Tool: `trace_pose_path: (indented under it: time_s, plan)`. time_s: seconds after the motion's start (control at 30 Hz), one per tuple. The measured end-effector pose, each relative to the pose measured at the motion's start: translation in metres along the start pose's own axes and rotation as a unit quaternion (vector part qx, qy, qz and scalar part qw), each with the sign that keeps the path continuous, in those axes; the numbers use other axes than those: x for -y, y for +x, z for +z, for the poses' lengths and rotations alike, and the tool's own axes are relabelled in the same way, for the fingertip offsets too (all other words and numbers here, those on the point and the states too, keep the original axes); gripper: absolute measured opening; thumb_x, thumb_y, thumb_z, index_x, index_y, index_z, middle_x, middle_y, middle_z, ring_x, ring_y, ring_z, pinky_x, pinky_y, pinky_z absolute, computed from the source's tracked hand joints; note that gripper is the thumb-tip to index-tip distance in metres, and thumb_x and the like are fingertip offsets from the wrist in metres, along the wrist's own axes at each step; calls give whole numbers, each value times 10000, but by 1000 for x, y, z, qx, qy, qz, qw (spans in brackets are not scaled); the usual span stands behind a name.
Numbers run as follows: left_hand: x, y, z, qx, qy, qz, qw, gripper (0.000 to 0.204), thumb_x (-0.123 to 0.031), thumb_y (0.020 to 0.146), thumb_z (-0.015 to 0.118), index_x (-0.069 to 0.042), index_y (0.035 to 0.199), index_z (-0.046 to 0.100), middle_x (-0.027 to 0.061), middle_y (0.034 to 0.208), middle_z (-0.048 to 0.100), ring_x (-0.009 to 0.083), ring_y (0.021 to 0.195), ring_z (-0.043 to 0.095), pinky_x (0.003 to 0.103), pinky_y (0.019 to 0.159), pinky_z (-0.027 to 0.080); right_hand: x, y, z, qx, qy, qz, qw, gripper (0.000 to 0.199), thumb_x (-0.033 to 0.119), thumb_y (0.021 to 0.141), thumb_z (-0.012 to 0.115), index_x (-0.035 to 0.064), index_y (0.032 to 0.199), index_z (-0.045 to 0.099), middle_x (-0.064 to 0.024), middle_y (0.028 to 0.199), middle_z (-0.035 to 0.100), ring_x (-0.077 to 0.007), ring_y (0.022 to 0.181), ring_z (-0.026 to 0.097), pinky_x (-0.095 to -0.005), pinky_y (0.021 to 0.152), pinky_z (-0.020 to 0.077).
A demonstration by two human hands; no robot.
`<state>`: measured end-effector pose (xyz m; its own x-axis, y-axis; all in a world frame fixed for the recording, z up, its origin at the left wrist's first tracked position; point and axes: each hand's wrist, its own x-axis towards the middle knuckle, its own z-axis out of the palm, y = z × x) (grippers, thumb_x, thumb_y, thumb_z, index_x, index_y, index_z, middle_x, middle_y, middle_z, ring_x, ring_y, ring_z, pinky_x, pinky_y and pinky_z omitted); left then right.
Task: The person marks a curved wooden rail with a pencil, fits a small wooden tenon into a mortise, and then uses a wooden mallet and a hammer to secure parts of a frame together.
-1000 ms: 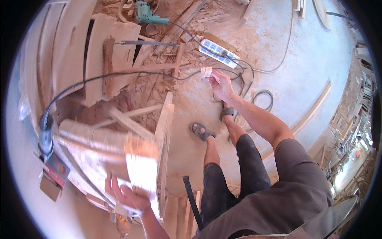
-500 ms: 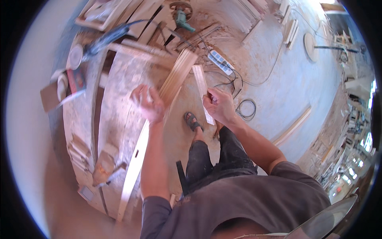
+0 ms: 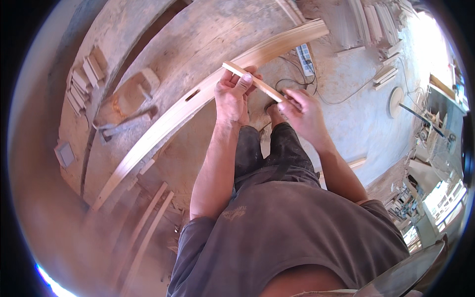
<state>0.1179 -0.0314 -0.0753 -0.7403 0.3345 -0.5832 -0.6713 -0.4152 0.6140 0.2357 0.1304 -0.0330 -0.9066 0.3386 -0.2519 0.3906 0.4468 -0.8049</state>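
Observation:
Both my hands hold a short, pale wooden strip level in front of me. My left hand has its thumb on top and its fingers curled under the strip near the far left end. The fingers of my right hand close round the other end. Just beyond lies a long wooden board along the workbench's near edge, with a dark slot cut through it. The strip's left end overlaps the board in view; whether they touch I cannot tell.
The workbench carries a wooden hand plane and several small wood blocks. A power strip with cables lies on the floor. Stacked boards stand far right, and long thin strips lean at lower left.
The view has swung left along the bench. My left hand, empty before, now grips the strip too. The strip has come up from beside my leg and turned crosswise.

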Motion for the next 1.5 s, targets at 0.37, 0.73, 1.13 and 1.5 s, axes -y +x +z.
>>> trace_pose_path:
  time_s: [0.37,0.73,1.13,1.5]
  plan:
    - [12,-19,-62,-75,-124,28,989,258,-46,998,642,19,1244,604,156,1171,715,290,1028,730,405,924,615,-1,-7,6,153,482,303,808,360,231,1036,600,-70,1225,654,-91,902,712,-134,717,648,-263,616,486]
    - [8,-49,-99,-60,-204,-28,977,264,-38,1083,429,40,1289,573,190,1250,681,308,1130,689,435,996,574,22,30,33,280,-18,50,959,367,160,1028,632,-65,1317,611,-75,946,724,-124,801,690,-272,662,546]
    - [-52,-29,-223,-406,487,397,664,169,-57,956,624,-24,1099,707,140,967,727,284,892,688,399,794,544,74,98,23,181,-313,-377,853,476,-88,818,626,96,1248,714,-135,1065,724,-331,921,715,-407,783,587]
    - [-51,-9,-249,-337,638,394,570,194,-35,888,607,-48,1049,716,119,930,718,341,889,664,444,819,545,87,108,11,246,-416,-436,759,510,-96,824,610,66,1303,677,-193,1095,708,-363,946,710,-428,797,589]
